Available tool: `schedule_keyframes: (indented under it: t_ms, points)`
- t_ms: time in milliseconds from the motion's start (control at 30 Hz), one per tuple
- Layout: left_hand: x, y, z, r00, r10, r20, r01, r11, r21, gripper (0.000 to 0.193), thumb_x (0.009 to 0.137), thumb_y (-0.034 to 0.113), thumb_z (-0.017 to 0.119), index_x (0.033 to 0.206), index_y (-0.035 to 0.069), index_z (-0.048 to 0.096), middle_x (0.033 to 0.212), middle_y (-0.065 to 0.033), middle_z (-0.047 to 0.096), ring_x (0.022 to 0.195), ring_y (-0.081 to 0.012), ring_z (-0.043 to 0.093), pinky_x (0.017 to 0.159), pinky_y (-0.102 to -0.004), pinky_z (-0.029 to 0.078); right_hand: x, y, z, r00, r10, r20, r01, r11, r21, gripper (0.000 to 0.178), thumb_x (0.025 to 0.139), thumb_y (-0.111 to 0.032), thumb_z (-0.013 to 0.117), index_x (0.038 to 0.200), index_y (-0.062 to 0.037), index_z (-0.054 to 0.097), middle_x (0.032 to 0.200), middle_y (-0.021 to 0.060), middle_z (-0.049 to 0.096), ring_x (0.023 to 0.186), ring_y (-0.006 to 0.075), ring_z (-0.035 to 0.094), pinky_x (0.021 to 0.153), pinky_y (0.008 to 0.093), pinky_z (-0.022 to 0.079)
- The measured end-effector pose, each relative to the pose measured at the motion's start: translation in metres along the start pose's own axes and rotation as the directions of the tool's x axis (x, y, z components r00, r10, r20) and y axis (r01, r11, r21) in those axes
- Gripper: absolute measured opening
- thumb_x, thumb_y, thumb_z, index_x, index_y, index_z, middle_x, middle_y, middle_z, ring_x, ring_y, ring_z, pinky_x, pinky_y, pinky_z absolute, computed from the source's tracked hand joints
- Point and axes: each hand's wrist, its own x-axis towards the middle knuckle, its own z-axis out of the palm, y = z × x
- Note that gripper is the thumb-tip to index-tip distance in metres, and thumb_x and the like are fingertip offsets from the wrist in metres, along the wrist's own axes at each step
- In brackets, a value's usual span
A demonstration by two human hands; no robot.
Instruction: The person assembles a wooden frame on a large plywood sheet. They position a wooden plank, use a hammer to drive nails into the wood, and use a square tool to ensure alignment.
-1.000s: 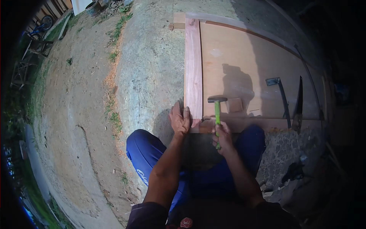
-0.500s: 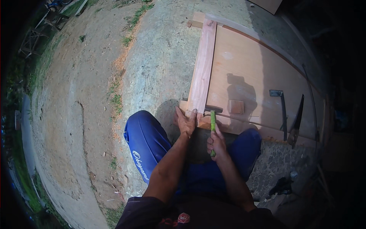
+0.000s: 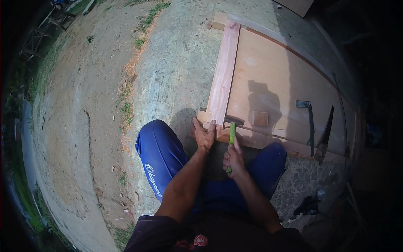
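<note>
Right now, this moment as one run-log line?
left hand: at near end of wooden board | right hand: gripping green-handled hammer | nearby: wood block, L-shaped square, handsaw

We look down on an outdoor carpentry spot: a partly sunlit concrete slab (image 3: pixel 176 75) beside bare dirt (image 3: pixel 94 92) and grass tufts (image 3: pixel 126 111). We see a wood-framed panel (image 3: pixel 262 69) on the slab, a try square (image 3: pixel 311 124) and a handsaw (image 3: pixel 325 132) lying across it, and a green-handled hammer (image 3: pixel 232 133).
</note>
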Motion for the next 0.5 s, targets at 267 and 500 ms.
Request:
schedule_keyframes:
  t_ms: [267,500]
  points:
    - [0.002,0.006,-0.004,0.999,-0.016,-0.029,0.016,1.0,0.007,0.101,0.084,0.05,0.075,0.155,-0.004,0.026,0.152,-0.0307,0.035,0.144,-0.0437,0.028,0.12,-0.0489,0.016,0.006,-0.004,-0.015,1.0,-0.027,0.01,0.027,1.0,0.011,0.053,0.11,-0.026,0.042,0.158,-0.0376,0.025,0.068,-0.0036,0.045,0.045,0.0056,0.04,0.038,0.0239,0.037]
    - [0.0,0.003,0.001,0.999,-0.008,-0.036,0.009,1.0,0.012,0.1,0.084,0.049,0.074,0.154,-0.004,0.026,0.151,-0.0315,0.036,0.144,-0.0447,0.027,0.12,-0.0494,0.015,0.006,0.001,0.003,1.0,-0.006,0.02,0.005,0.998,0.056,0.054,0.11,-0.027,0.04,0.159,-0.0383,0.021,0.069,-0.0034,0.044,0.045,0.0065,0.04,0.038,0.0242,0.037]
